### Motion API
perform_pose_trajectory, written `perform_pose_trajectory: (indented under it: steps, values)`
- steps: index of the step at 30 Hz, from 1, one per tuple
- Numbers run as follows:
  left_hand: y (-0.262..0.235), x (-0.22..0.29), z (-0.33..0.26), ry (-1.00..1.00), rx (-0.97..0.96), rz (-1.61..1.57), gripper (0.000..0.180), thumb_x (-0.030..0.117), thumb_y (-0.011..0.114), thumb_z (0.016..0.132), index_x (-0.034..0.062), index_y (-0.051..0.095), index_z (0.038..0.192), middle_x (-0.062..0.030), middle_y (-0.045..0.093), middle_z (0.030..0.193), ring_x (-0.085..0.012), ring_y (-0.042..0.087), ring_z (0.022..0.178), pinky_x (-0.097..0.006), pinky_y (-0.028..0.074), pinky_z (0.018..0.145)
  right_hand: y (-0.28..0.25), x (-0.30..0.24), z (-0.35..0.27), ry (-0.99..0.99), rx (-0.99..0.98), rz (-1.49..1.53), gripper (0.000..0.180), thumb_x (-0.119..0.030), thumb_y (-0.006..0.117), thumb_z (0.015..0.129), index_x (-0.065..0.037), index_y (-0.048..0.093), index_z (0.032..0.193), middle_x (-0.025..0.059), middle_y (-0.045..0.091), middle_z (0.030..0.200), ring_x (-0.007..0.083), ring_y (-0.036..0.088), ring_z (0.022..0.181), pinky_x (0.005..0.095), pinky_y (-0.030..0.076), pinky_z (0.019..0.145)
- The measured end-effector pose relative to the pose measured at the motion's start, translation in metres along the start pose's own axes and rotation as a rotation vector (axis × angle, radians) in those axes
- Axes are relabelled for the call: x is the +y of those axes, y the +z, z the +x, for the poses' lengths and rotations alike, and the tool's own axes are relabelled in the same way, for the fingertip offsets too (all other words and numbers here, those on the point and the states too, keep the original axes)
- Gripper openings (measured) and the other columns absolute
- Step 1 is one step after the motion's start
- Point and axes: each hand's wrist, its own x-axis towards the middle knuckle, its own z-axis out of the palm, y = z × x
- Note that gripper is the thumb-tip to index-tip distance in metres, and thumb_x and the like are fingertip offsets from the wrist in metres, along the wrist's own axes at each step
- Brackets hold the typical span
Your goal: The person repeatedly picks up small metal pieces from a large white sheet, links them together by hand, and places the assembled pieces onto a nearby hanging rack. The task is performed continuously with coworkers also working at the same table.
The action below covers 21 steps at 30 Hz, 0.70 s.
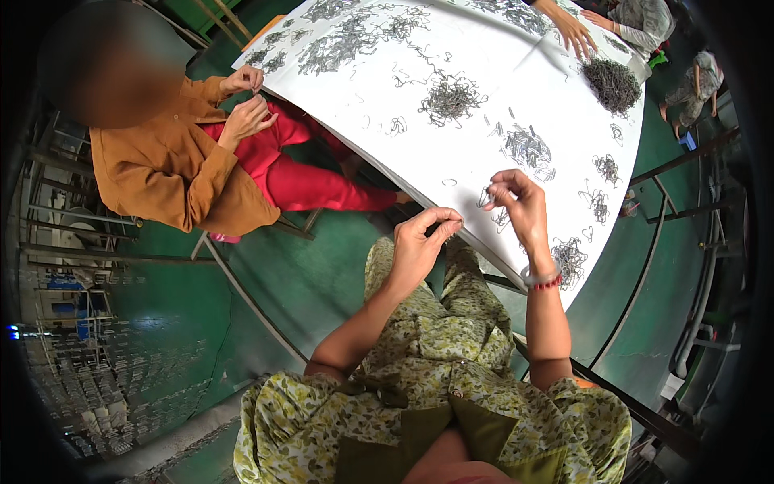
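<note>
My left hand (422, 244) is closed in a pinch just off the near edge of the white table (387, 153). Whatever sits between its fingertips is too small to make out. Over the table's near corner, my right hand (521, 203) pinches a bent wire piece (484, 198) between thumb and fingers. Below that hand lies a small cluster of similar dark wire pieces (501, 219), partly covered by it. A single bent wire (449, 182) rests on the tabletop between my hands. By my right wrist is another heap of wire pieces (569, 263).
More loose wire heaps (453, 98) spread across the table, with a dense dark pile (611, 85) at the far right. A co-worker in a brown shirt (161, 173) sits at the left, hands raised. Another person's hand (571, 32) reaches over the far side.
</note>
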Motion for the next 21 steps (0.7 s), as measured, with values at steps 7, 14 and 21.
perform_pose_trajectory:
  steps: [7,14,21]
  values:
    - [0.008,0.004,0.003,0.000,0.033,-0.039,0.012,0.005,0.064,0.081,-0.0015,0.064,0.091,-0.0046,0.065,0.083,-0.0082,0.058,0.078,-0.023,0.047,0.070,0.027,-0.026,-0.055,-0.146,0.017,0.250,0.010,0.004,0.063,0.079,0.005,0.064,0.089,0.0105,0.063,0.083,0.0141,0.062,0.065,0.0238,0.051,0.060]
    - [0.006,0.003,0.002,0.077,0.021,-0.058,0.012,0.005,0.064,0.081,-0.0022,0.064,0.091,-0.0061,0.066,0.084,-0.0090,0.060,0.078,-0.024,0.047,0.068,0.037,-0.036,-0.057,-0.258,0.057,0.173,0.005,0.005,0.063,0.079,0.005,0.064,0.083,0.0096,0.060,0.081,0.0123,0.057,0.059,0.0225,0.049,0.052]
    - [-0.001,0.003,0.001,0.016,-0.056,0.034,0.012,0.003,0.065,0.079,-0.0010,0.064,0.091,-0.0047,0.065,0.084,-0.0088,0.058,0.078,-0.023,0.047,0.071,0.035,-0.040,-0.057,-0.046,0.077,0.085,0.005,-0.001,0.064,0.080,0.003,0.065,0.084,0.0057,0.063,0.076,0.0065,0.054,0.060,0.0199,0.044,0.053]
